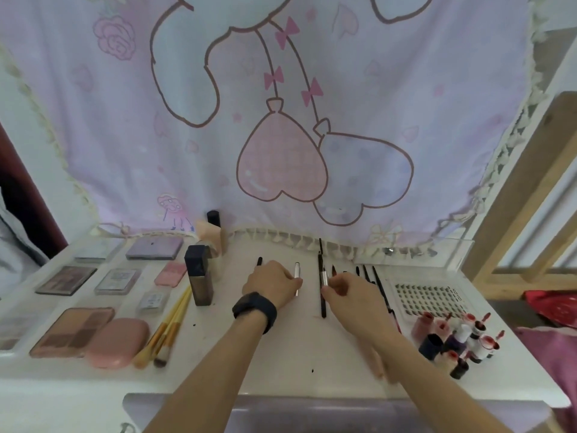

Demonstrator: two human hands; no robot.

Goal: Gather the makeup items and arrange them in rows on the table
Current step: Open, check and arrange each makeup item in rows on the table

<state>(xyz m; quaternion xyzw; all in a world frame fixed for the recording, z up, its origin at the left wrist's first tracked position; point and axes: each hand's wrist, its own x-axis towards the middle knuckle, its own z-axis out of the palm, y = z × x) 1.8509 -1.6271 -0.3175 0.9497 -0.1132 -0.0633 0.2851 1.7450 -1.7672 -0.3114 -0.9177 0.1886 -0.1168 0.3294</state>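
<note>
White pen point(297, 270) gripped by left hand point(271, 284), silver-ended pencil point(324, 277) pinched by right hand point(346, 292), both lengthwise away from the person.

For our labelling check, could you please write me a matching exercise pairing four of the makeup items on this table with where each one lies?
1 yellow-handled makeup brushes
2 clear tray of false lashes
3 rounded pink compact
4 lilac rectangular palette

A far right, behind the small bottles
B front left, beside the brown palette
C back left, by the curtain hem
D slanting beside the tall dark bottle

Pairs: 1-D, 2-A, 3-B, 4-C
</note>
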